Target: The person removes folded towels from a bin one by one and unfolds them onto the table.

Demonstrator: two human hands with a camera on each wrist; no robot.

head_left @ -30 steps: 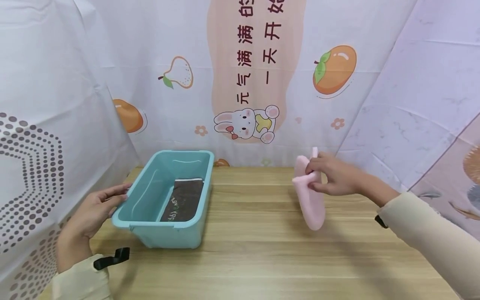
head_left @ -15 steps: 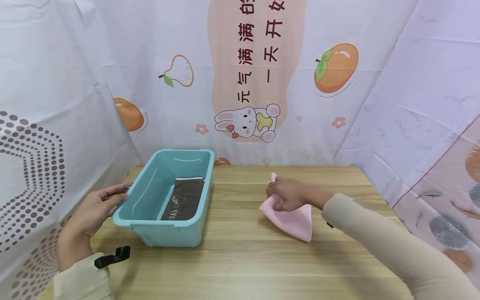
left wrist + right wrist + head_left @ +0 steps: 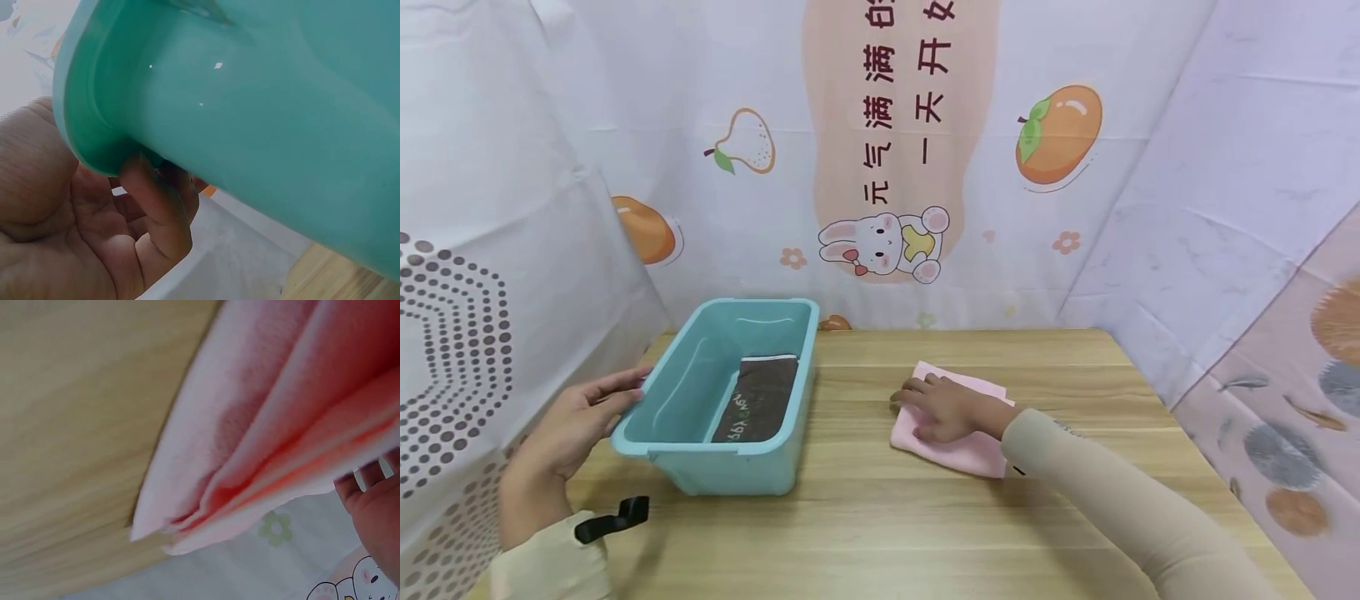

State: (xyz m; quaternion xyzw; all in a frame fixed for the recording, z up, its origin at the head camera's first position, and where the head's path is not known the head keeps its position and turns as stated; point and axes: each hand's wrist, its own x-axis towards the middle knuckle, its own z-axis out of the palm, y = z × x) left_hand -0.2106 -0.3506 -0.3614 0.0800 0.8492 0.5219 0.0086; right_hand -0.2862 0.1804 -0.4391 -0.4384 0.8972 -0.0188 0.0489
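On the left of the table stands a light-blue plastic basin [image 3: 752, 475]. Its left rim is held by my left hand [image 3: 568, 429], with bent fingers tucked under the rim in the left wrist view. Inside lies a dark brown folded cloth [image 3: 763, 396] with a white edge and light lettering. To the right, a pink towel [image 3: 973, 454] lies folded on the wood. My right hand [image 3: 943, 407] rests on top of it, fingers spread and fairly straight. In the right wrist view the towel's layers [image 3: 250, 456] stand slightly apart at the edge.
The wooden table [image 3: 880, 533] reaches to a printed white curtain [image 3: 760, 217] at the back. Similar fabric hangs at the left and right sides. Bare wood separates the basin from the pink towel.
My right hand has brought the pink towel left and down from the air onto the table. Its grip has loosened and the hand now lies on the towel. The left hand stays at the basin.
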